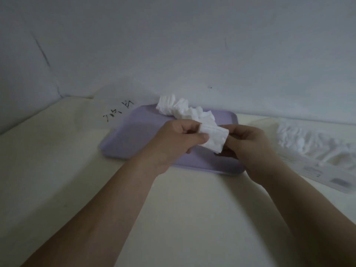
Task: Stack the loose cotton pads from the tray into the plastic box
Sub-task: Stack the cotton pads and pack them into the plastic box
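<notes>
Pads [213,138] sit pinched between our left hand [179,143] and right hand [250,149] above the tray [134,135]; we judge we are squaring a small stack, next needing carriage rightward to the box [316,151]

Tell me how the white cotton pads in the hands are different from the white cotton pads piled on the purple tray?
The white cotton pads held in the hands are a small, neat bunch, lifted above the purple plastic tray; the left hand and right hand pinch them. The white cotton pads piled on the tray are many more, jumbled, lying untouched at its far edge. Both are white and soft-looking.
</notes>
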The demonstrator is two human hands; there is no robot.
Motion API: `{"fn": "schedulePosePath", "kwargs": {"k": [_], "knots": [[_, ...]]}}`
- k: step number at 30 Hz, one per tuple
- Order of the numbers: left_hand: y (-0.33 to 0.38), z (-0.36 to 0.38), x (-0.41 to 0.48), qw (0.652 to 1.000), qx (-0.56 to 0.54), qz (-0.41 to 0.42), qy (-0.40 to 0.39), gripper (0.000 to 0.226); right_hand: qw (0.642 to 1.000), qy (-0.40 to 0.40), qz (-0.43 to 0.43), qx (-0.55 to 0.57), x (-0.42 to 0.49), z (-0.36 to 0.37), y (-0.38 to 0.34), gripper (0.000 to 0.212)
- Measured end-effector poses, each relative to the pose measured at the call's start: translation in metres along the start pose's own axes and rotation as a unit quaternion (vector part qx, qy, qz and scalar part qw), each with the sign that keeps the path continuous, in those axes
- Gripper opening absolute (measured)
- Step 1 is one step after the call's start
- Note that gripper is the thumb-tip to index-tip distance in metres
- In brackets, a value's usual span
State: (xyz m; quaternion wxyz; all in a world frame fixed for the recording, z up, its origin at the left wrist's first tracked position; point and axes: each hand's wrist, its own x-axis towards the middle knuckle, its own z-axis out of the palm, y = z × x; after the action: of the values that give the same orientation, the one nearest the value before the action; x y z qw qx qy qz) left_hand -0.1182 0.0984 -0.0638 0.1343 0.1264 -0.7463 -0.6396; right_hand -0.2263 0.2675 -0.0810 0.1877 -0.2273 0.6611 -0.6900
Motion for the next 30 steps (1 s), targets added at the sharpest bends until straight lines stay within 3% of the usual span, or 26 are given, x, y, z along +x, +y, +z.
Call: {"fn": "schedulePosePath", "kwargs": {"k": [6,14,17,19,25,28,30], "knots": [[-0.015,0.016,0.0,0.997,-0.004,0.033,0.067,0.012,0.998,-0.027,-0.003,0.059,0.001,-0.008,0.007,0.019],[-0.023,0.022,-0.005,0.996,0.002,0.05,0.08,0.011,0.996,-0.045,-0.062,-0.04,-0.008,-0.015,0.002,0.019],[-0.025,0.022,-0.005,0.993,0.038,0.071,0.084,0.012,0.996,-0.077,-0.042,-0.029,-0.01,-0.017,0.0,0.018],[-0.024,0.024,-0.006,0.991,0.055,0.086,0.091,0.013,0.992,-0.121,-0.013,0.011,-0.012,-0.018,-0.002,0.029],[-0.025,0.02,-0.01,0.985,0.123,0.091,0.075,0.047,0.963,-0.087,-0.128,-0.222,-0.014,-0.014,0.006,0.029],[-0.031,0.021,-0.01,0.96,0.232,0.144,0.059,0.02,0.944,-0.063,-0.131,-0.296,-0.012,-0.014,0.008,0.034],[-0.035,0.022,-0.009,0.937,0.297,0.163,0.081,0.024,0.939,-0.039,-0.127,-0.316,-0.012,-0.013,0.008,0.036]]}}
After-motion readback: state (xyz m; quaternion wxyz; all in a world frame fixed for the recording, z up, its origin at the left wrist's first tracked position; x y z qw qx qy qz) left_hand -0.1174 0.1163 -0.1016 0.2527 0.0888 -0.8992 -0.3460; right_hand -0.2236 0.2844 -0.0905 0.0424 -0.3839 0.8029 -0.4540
